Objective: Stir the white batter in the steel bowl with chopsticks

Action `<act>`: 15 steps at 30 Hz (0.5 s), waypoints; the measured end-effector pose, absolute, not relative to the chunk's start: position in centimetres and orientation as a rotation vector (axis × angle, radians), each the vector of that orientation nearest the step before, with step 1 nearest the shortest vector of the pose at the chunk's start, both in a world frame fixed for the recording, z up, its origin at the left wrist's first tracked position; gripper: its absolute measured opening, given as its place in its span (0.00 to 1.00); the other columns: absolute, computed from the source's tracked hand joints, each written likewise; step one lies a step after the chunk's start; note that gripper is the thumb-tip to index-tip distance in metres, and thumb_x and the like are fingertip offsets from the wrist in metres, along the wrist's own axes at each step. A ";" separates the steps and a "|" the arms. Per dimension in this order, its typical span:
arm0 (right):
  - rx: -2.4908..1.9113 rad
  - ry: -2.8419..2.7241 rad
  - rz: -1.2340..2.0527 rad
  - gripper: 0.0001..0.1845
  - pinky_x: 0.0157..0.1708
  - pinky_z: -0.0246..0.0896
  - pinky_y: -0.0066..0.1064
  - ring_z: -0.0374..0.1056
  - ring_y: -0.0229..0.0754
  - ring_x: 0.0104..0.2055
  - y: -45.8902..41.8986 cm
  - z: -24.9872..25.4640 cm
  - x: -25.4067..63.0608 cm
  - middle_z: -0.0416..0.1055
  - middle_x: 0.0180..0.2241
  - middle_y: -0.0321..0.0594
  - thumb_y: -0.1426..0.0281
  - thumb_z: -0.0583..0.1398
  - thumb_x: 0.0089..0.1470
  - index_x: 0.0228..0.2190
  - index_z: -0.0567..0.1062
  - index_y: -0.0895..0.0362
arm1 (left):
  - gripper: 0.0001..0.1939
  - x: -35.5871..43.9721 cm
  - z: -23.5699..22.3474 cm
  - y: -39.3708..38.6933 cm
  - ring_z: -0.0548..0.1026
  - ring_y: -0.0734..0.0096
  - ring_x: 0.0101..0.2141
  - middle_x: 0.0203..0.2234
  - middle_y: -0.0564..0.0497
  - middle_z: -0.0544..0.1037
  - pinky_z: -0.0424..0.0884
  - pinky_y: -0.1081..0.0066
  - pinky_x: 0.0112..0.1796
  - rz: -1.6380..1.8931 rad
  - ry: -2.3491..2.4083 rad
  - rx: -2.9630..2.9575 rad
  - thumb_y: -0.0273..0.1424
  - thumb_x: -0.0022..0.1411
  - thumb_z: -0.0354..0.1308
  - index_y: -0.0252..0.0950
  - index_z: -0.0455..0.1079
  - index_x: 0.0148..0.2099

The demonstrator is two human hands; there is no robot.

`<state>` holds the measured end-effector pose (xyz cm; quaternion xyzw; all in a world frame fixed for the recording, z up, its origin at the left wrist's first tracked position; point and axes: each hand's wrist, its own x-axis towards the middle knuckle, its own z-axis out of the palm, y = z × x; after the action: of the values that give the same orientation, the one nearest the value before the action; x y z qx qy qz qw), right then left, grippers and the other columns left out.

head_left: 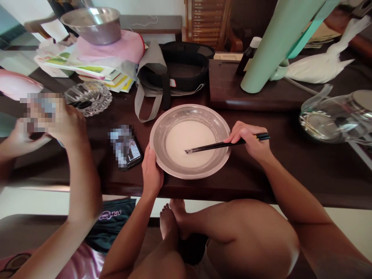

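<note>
Dark brown, polished wood is shown in the long bench, with a slatted wooden chair seen behind it at 12 o'clock. At the bench's near edge, a round silver metal bowl is set, part filled with milky white liquid. Its rim is gripped at 8 o'clock by the left hand. Black slender chopsticks are held, pinched close together, in the right hand at 3 o'clock; their tips are placed at the liquid near the bowl's middle, though how deep cannot be told.

Outward from the bowl, a black rectangular smartphone is laid at 9 o'clock. Farther that way, another person's hands are seen, partly masked by pixelation, so what is held cannot be told. At 10 o'clock a cut-glass dish is placed; beyond it, a deep stainless-steel bowl is stood on pink cloth. A grey-and-black fabric bag is left near 12 o'clock, a pale green cylinder is seen between 1 and 2, and cotton swabs are contained in clear plastic near 3.
</note>
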<state>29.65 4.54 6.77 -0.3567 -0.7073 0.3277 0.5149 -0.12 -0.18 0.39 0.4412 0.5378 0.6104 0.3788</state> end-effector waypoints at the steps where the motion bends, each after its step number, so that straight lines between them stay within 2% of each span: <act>1: -0.857 -1.729 0.797 0.20 0.36 0.68 0.42 0.73 0.46 0.32 4.5 6.8 29.6 0.81 0.26 0.37 0.59 0.58 0.65 0.24 0.82 0.48 | 0.28 -0.1 0.3 -0.2 0.66 0.59 0.62 0.57 0.47 0.71 0.61 0.66 0.65 1.561 1.372 1.126 0.51 0.73 0.51 0.38 0.71 0.63; 5: -0.927 -1.773 0.721 0.16 0.38 0.68 0.43 0.72 0.47 0.35 4.5 6.8 29.7 0.83 0.30 0.36 0.59 0.59 0.64 0.27 0.83 0.47 | 0.28 -0.2 0.0 -0.2 0.66 0.59 0.62 0.57 0.47 0.71 0.60 0.66 0.65 1.558 1.384 1.142 0.51 0.74 0.50 0.38 0.70 0.64; 10: -0.833 -1.710 0.801 0.20 0.34 0.67 0.41 0.72 0.44 0.30 4.6 6.7 29.7 0.82 0.27 0.37 0.60 0.57 0.65 0.24 0.82 0.48 | 0.27 -0.4 -0.2 -0.1 0.66 0.60 0.62 0.57 0.47 0.71 0.59 0.66 0.65 1.568 1.371 1.146 0.51 0.74 0.50 0.39 0.71 0.63; 15: -0.878 -1.795 0.734 0.15 0.37 0.67 0.41 0.72 0.45 0.35 4.5 6.8 29.6 0.83 0.31 0.36 0.61 0.60 0.64 0.28 0.83 0.48 | 0.29 -0.3 0.0 -0.1 0.66 0.60 0.61 0.57 0.46 0.71 0.59 0.66 0.65 1.561 1.386 1.161 0.52 0.74 0.50 0.37 0.70 0.64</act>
<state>29.62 4.55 6.81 -0.3605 -0.7375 0.3016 0.4849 -0.33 -0.09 -0.03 0.4521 0.5396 0.6078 0.3675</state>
